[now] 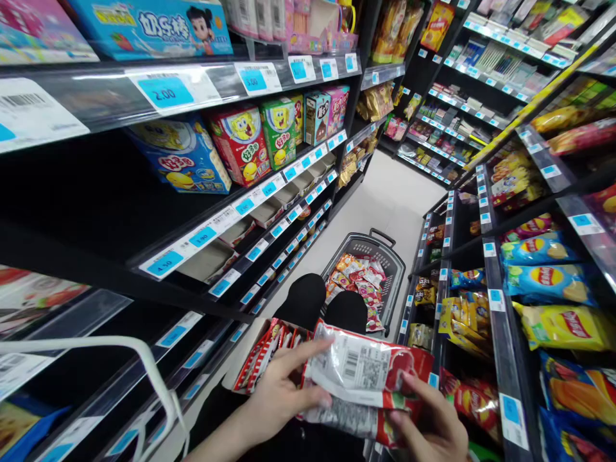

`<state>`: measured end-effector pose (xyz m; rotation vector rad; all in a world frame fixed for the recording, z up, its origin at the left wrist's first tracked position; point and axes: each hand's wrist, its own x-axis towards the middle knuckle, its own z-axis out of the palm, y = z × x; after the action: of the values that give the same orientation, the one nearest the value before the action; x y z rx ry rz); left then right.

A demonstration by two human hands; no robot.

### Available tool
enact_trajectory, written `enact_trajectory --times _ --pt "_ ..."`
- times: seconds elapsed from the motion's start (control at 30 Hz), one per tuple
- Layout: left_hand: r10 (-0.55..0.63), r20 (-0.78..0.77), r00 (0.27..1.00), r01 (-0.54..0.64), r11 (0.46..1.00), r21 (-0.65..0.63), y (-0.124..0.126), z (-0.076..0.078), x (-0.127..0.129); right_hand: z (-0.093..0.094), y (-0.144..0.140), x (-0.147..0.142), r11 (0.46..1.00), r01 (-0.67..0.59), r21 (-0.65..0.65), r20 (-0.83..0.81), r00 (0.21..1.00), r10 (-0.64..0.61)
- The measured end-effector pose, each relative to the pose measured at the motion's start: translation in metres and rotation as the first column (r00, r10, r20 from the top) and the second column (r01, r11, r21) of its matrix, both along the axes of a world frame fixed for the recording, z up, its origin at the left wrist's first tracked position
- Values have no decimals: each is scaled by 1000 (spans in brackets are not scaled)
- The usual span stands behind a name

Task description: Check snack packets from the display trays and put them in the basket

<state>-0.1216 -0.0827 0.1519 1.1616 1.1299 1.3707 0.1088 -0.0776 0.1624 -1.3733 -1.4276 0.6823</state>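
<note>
In front of my lap, my left hand (pixel 283 388) pinches the left end of red-and-silver snack packets (pixel 359 366), its index finger on top and thumb at the near edge. My right hand (pixel 430 417) grips their right end between thumb and fingers. At least two packets overlap, their backs with barcode and small print facing up. Just left of them, an opened carton (pixel 255 333) holds several red-and-white striped packets, partly hidden by my left hand. Beyond my knees (pixel 303 298), a grey shopping basket (pixel 397 282) on the floor contains several snack bags.
Shelves (pixel 289 179) along the left carry boxed snacks, including a blue cartoon box (pixel 180 157). Bagged chips (pixel 548 282) fill the right shelves close to my right arm. A white curved wire frame (pixel 149 366) juts in at lower left. Pale floor (pixel 385 199) runs between the shelves.
</note>
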Motion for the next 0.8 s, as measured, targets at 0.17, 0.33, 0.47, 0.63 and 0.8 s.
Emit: enact_trajectory --times 0.17,0.33,0.47,0.63,0.8 --pt "165 -380 910 74 837 542 9 24 -11 19 7 -18 968 -113 225 -89 987 135" --pt "168 -363 916 73 823 564 15 32 -8 24 12 -23 978 -77 195 -145 984 107" --pt "166 -293 941 -4 876 482 12 27 -1 22 9 -23 989 -25 147 -132 990 45" --pt "157 -229 961 -124 980 153 10 28 7 19 5 -25 996 68 56 -96 993 -63" --pt "89 172 981 -38 960 -277 19 24 13 19 15 -17 985 33 -169 -176 982 -63"
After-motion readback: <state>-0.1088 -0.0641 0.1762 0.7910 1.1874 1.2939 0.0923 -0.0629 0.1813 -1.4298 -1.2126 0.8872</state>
